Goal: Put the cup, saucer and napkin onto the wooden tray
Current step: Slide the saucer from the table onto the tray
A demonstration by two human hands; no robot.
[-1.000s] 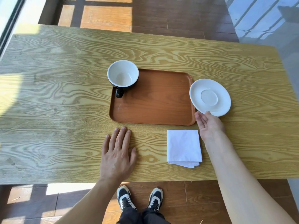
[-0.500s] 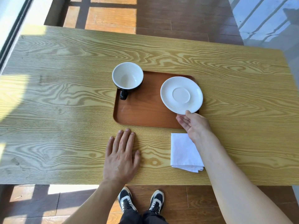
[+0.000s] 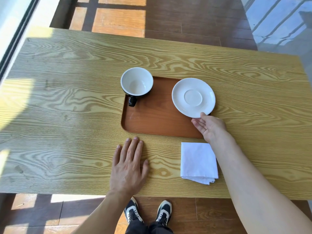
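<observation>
A brown wooden tray (image 3: pixel 157 122) lies in the middle of the table. A cup (image 3: pixel 137 84), black outside and white inside, stands on the tray's far left corner with its handle toward me. A white saucer (image 3: pixel 193 97) sits over the tray's right end; my right hand (image 3: pixel 209 127) holds its near rim with thumb on top and fingers underneath. A folded white napkin (image 3: pixel 198 162) lies on the table in front of the tray's right corner, beside my right forearm. My left hand (image 3: pixel 129 168) rests flat on the table, fingers spread, just short of the tray's near edge.
The light wooden table (image 3: pixel 67 115) has its near edge right above my shoes. A window frame (image 3: pixel 15 39) runs along the far left, and sunlight patches fall on the table's left side. Wood floor lies beyond the far edge.
My right hand carried the saucer leftward from the table beside the tray to over the tray's right end. My left hand, the cup and the napkin stayed in place.
</observation>
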